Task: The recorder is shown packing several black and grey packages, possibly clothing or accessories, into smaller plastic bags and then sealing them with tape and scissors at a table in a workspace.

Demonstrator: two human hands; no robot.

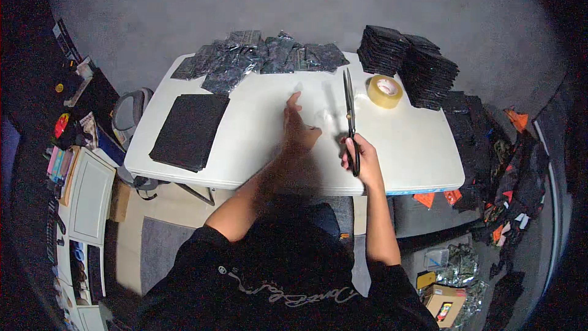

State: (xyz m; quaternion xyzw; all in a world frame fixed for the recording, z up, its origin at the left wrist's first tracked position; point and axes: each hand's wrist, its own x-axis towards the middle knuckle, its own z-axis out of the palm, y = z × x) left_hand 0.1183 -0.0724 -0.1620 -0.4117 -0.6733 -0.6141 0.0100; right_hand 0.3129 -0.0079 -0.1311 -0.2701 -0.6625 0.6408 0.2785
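Closed black-handled scissors [350, 101], blades pointing away from me, are held upright in the picture by my right hand [366, 162] at the table's near right. My left hand [297, 119], slightly blurred, hovers over the middle of the white table [416, 159], left of the scissors, fingers apart and holding nothing I can see. A faint clear crumpled bit [329, 114] lies between them. A roll of clear yellowish tape [377, 86] sits right of the blades. A stack of black sheets [187, 132] lies on the table's left.
Bagged dark items [239, 58] line the far edge; tall stacks of folded black items [383, 46] stand at back right. Heaped black and orange fabric [514, 165] is beside the table's right. A grey chair [125, 113] and white cabinet [89, 199] are at left, cartons [444, 306] at lower right.
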